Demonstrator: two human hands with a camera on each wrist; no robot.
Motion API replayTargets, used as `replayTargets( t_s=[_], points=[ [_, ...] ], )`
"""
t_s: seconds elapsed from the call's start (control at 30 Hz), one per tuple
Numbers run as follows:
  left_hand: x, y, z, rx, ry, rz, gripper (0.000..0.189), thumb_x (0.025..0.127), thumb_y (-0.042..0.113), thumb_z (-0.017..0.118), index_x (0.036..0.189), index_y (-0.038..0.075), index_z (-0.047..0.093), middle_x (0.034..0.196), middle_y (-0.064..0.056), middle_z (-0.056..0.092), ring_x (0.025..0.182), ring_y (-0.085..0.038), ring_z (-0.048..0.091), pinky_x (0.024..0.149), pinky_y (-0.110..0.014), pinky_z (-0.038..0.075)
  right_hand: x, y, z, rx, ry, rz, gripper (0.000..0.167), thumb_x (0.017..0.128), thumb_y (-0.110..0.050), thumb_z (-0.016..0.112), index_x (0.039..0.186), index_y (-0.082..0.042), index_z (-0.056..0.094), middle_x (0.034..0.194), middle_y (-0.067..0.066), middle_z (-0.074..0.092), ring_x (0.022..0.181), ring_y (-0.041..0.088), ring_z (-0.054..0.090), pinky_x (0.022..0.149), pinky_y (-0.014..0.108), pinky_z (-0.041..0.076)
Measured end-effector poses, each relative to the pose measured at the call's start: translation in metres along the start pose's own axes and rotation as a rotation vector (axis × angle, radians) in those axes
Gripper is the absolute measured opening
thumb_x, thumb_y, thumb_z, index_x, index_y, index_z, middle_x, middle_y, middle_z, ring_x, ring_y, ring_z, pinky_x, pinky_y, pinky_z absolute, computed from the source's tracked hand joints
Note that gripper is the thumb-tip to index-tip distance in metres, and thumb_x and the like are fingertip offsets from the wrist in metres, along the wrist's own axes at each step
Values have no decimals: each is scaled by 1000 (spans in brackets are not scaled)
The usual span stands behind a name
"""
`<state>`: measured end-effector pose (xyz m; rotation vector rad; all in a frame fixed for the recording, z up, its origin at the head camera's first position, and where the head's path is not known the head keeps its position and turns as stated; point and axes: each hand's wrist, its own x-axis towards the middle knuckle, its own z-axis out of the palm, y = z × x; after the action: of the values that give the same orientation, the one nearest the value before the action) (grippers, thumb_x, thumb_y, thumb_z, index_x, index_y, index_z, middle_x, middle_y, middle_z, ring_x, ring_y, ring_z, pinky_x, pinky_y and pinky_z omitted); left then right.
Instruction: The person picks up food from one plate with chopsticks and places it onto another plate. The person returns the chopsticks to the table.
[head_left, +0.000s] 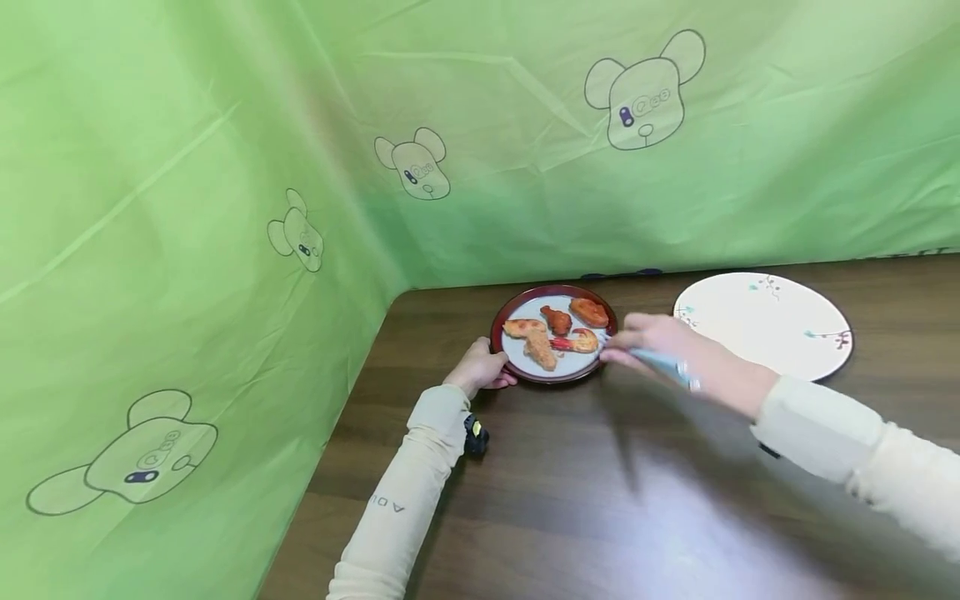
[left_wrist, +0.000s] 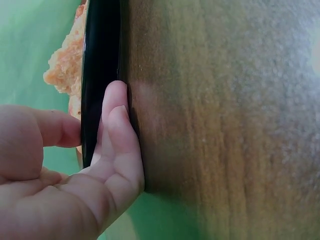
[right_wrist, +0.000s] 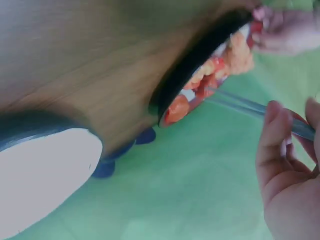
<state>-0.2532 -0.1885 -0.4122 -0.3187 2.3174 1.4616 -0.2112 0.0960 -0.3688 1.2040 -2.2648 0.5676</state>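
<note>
My left hand (head_left: 480, 367) grips the near left edge of a round plate (head_left: 551, 379) with a dark red rim; in the left wrist view the thumb (left_wrist: 62, 129) is on the rim and the fingers go beneath it. On the plate lie a shrimp (head_left: 581, 341), a drumstick (head_left: 556, 320), a reddish-brown piece of food (head_left: 589, 312) and breaded pieces (head_left: 540, 346). At the plate's right edge, my right hand (head_left: 660, 337) holds a slim light-blue utensil (head_left: 663, 365). Blurred in the right wrist view, the utensil shows two slender prongs (right_wrist: 235, 101) that reach over the food.
A large white oval plate (head_left: 765, 325) with a floral pattern stands on the right, just beyond my right forearm. Both plates rest on a dark wooden table (head_left: 540, 467). Green cloth (head_left: 495, 225) with bear-like drawings hangs behind and to the left.
</note>
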Motion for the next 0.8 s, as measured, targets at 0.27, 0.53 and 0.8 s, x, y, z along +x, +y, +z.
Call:
replayTargets(
  t_s=[0.27,0.53,0.8],
  points=[
    [1,-2,-1,-5,1,0,39,100,10,44,134,-4,31,72,-9,59,54,-8,62,49,-16,52,-49,-16,-17,-283,-104,-164,52,103,-48,29,78,-15,61,69,-5,42,49,6,41,39,23,44],
    [1,-1,0,-10,5,-14,36,100,11,44,132,-4,33,69,-9,59,53,-9,62,48,-16,52,-76,-25,-6,-366,-116,-307,63,106,-37,13,71,-12,59,69,-1,44,53,14,43,42,28,43],
    [2,-1,3,-11,8,-17,35,100,11,44,130,-3,34,69,-9,59,53,-9,62,49,-16,52,-86,-28,1,-502,-243,-351,12,66,-17,72,72,-11,65,73,4,44,58,19,44,45,28,39]
  ],
)
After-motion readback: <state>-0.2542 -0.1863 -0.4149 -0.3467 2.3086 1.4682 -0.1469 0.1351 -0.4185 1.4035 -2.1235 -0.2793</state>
